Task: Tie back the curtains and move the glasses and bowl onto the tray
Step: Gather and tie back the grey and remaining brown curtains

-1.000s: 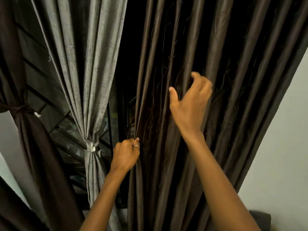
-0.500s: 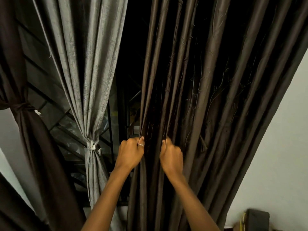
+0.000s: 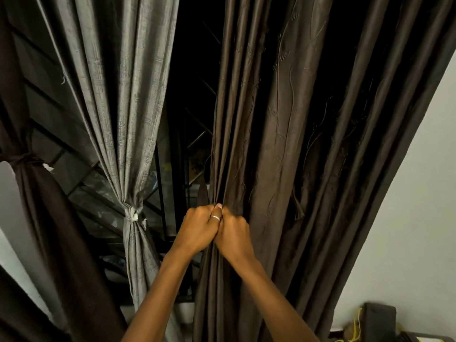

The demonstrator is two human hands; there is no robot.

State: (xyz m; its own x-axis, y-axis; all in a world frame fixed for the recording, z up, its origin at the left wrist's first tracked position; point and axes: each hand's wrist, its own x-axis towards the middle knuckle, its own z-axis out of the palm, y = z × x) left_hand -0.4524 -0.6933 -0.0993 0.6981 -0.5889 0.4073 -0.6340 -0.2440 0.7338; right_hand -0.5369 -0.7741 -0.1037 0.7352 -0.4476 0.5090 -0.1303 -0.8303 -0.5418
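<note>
Dark brown shiny cloth curtain [image 3: 278,134]: likely soft, slippery. Left hand [image 3: 198,230], right hand [image 3: 234,236]: fingers [image 3: 216,215] curled on bunched folds mid-frame, good holding spot.

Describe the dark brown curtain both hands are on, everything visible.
The dark brown curtain hangs right of the window, beside a pale wall, and runs out of frame at top and bottom. The fabric looks smooth with a slight sheen and faint stitched vine-and-leaf lines. It falls in long vertical folds and is not yet tied. The left hand and right hand hold bunched folds at its left edge, side by side and touching. The pleats converge at the grip.
</note>
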